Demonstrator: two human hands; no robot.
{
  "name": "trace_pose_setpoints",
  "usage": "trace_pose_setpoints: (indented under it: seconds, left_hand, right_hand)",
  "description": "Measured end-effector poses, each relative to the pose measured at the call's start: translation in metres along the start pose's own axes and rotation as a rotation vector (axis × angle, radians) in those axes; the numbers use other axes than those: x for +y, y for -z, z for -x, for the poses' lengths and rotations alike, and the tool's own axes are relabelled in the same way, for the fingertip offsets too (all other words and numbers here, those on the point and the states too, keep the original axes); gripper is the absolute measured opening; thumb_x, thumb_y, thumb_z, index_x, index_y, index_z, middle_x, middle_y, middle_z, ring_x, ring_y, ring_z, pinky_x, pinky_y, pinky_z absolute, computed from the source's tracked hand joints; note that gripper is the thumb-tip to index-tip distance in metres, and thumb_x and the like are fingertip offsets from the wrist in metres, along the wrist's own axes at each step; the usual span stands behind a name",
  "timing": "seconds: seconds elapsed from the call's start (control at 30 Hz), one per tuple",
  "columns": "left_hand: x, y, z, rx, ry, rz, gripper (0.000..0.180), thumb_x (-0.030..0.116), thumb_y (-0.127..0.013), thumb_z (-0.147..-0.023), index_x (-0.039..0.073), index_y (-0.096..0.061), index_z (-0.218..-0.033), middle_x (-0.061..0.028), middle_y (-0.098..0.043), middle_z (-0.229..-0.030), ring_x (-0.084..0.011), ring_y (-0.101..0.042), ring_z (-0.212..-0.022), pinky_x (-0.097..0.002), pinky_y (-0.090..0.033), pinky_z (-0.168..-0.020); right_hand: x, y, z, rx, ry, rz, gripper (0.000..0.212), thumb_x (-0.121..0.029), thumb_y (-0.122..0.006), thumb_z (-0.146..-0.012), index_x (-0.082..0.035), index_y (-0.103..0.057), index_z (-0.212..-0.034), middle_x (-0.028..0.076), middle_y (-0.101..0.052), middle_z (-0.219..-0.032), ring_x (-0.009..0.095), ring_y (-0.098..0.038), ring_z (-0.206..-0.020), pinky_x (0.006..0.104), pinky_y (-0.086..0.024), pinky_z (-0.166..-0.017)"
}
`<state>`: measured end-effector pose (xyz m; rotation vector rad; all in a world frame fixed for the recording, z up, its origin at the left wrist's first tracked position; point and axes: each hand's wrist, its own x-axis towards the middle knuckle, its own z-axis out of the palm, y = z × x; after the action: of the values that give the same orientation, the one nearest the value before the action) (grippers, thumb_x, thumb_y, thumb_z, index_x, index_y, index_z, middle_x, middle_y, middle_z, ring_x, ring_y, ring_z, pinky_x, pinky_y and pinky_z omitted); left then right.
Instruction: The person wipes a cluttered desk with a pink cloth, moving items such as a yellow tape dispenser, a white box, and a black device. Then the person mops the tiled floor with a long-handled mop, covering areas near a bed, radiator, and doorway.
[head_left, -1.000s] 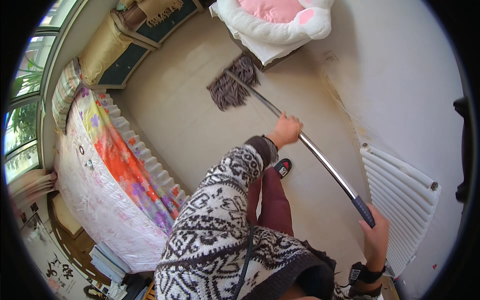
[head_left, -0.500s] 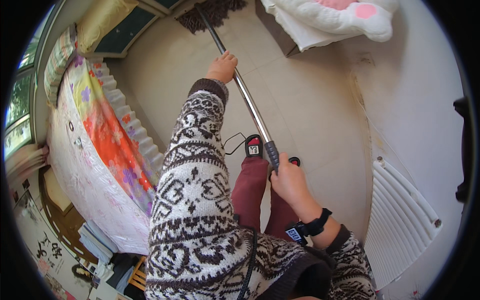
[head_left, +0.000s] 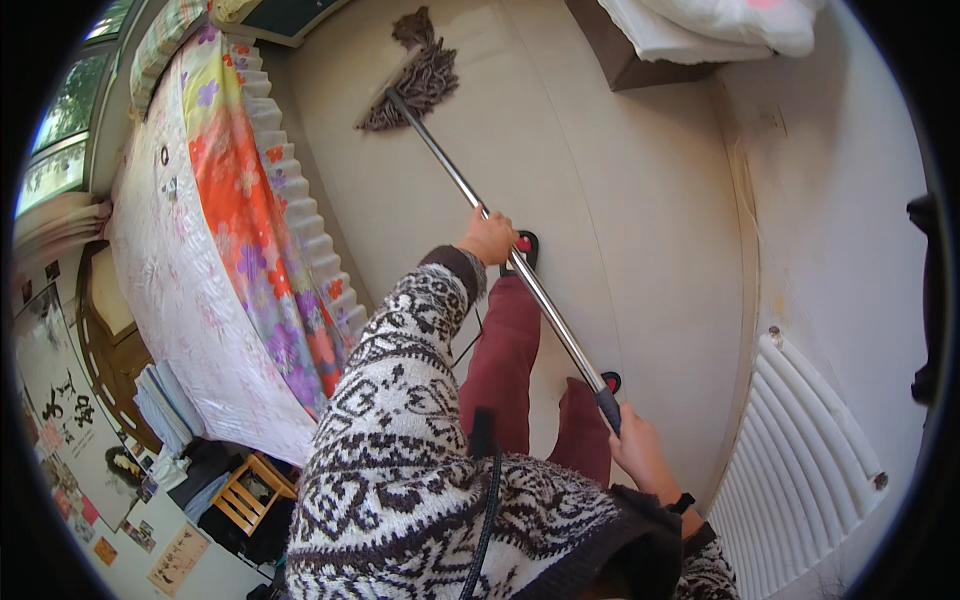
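A long-handled floor mop [head_left: 455, 172] slants from far left to near right. Its brown shaggy head [head_left: 428, 85] lies on the tiled floor beyond my feet. My left hand [head_left: 488, 237] is wrapped round the metal shaft about halfway along. At the near end, my right hand [head_left: 638, 452] grips the dark handle grip [head_left: 607, 405]; part of its fingers is hidden behind the hand. My slippered feet stand close to the shaft.
A bed with a flowered cover [head_left: 240, 250] runs along the left. On the right, a white radiator [head_left: 800, 460] stands against the wall. A brown box-shaped piece of furniture [head_left: 635, 55] with white bedding juts in at the far right. A wooden chair [head_left: 245, 495] is at lower left.
Both hands have drawn the mop back toward me and the right hand has shifted rightward. The mop head has come nearer and turned. My feet are placed differently.
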<state>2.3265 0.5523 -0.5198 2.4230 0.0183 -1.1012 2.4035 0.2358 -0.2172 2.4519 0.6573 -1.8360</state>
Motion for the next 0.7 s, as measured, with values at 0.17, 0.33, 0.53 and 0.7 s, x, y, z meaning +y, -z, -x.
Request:
trace_pose_setpoints:
  seconds: [0.17, 0.33, 0.53, 0.7]
  left_hand:
    - [0.081, -0.105, 0.036, -0.184, -0.077, 0.060, 0.022, 0.021, -0.057, -0.080, 0.014, -0.070, -0.097, -0.0076, -0.065, -0.103, -0.0273, -0.056, -0.107, -0.0645, -0.022, -0.104]
    - [0.201, -0.180, 0.061, -0.256, -0.259, -0.070, 0.021, 0.025, -0.057, -0.079, 0.011, -0.072, -0.084, -0.0093, -0.066, -0.083, -0.0274, -0.061, -0.088, -0.0595, -0.026, -0.097]
    - [0.368, -0.204, 0.127, -0.380, -0.737, 0.140, 0.020, 0.028, -0.068, -0.070, 0.012, -0.072, -0.081, -0.0085, -0.069, -0.083, -0.0269, -0.065, -0.083, -0.0457, -0.043, -0.080]
    - [0.362, -0.213, 0.139, -0.542, -0.707, 0.318, 0.022, 0.027, -0.069, -0.064, 0.008, -0.071, -0.076, -0.0107, -0.068, -0.076, -0.0310, -0.067, -0.078, -0.0439, -0.052, -0.064]
  right_hand:
    - [0.077, -0.070, 0.053, -0.051, -0.086, 0.058, 0.028, -0.008, -0.063, -0.070, -0.004, -0.046, -0.092, 0.021, -0.061, -0.076, 0.042, -0.061, -0.071, 0.0512, -0.048, -0.063]
    - [0.144, -0.115, 0.141, -0.030, -0.183, 0.217, 0.024, -0.007, -0.065, -0.067, -0.005, -0.052, -0.086, 0.021, -0.061, -0.073, 0.042, -0.061, -0.071, 0.0521, -0.048, -0.062]
    - [0.195, -0.147, 0.324, -0.035, -0.355, 0.119, 0.016, -0.017, -0.061, -0.080, -0.010, -0.065, -0.094, 0.024, -0.062, -0.079, 0.039, -0.062, -0.081, 0.0481, -0.048, -0.071]
    - [0.186, -0.185, 0.364, -0.254, -0.583, 0.111, 0.011, -0.017, -0.065, -0.072, -0.009, -0.065, -0.080, 0.019, -0.062, -0.068, 0.039, -0.062, -0.068, 0.0488, -0.048, -0.064]
